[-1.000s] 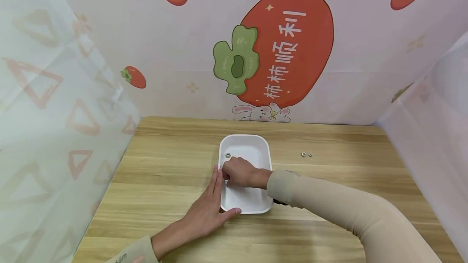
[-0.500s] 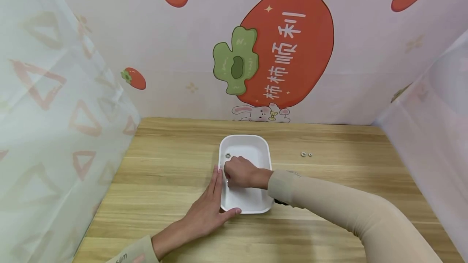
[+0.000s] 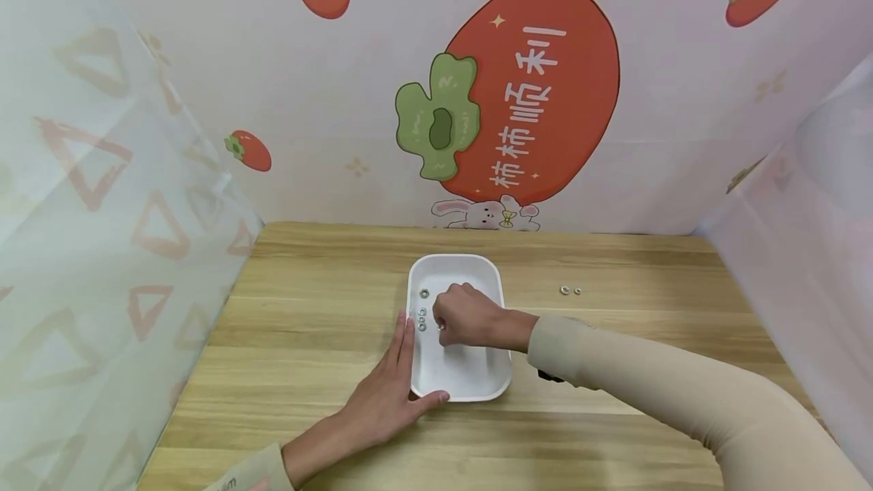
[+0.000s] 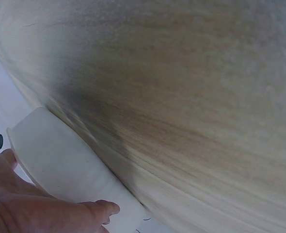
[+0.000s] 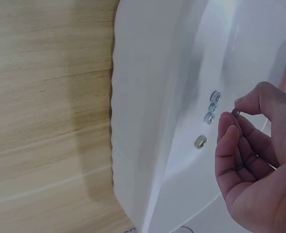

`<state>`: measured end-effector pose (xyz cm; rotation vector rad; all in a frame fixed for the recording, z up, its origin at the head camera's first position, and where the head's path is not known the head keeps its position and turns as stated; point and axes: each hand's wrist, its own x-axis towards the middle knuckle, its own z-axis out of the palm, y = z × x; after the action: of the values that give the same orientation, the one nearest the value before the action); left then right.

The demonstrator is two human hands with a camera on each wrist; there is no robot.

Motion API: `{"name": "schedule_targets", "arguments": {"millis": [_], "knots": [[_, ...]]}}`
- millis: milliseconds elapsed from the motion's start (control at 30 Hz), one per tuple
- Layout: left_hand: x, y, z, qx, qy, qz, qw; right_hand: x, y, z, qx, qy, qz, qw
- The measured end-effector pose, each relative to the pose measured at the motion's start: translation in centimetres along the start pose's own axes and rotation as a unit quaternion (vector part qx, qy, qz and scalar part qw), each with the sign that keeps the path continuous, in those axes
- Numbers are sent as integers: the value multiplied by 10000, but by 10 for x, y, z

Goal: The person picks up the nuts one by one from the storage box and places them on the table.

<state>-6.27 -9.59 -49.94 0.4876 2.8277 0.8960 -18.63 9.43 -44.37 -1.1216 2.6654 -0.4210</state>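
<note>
We see a small nut (image 5: 235, 112) pinched between thumb and fingertips of the right hand (image 3: 472, 316), inside the white tray (image 3: 464, 383), held to the right of three nuts (image 5: 213, 108) that sit in a touching row along the left wall. Bare tray floor separates it from them; its own axis is too small for us to judge. The row and the tray's long axis both run away from us. The left hand (image 3: 380, 402), fingers straight, lies along the outside of the left wall, its thumb on the near rim, so that wall stands between it and the row. Beyond the row, apart from it, we find a yellowish nut (image 5: 200, 141). The right forearm (image 3: 634, 354) crosses the tray's right rim. Past that, two rings (image 3: 564, 290) lie near each other on the table (image 3: 307, 309).
</note>
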Motion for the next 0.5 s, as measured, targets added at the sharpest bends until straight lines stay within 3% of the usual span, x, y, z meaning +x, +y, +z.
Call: {"name": "schedule_targets", "arguments": {"millis": [500], "knots": [[0, -1, 2, -24, 11, -22, 10000, -30, 5, -36, 275, 404, 42, 9988]]}}
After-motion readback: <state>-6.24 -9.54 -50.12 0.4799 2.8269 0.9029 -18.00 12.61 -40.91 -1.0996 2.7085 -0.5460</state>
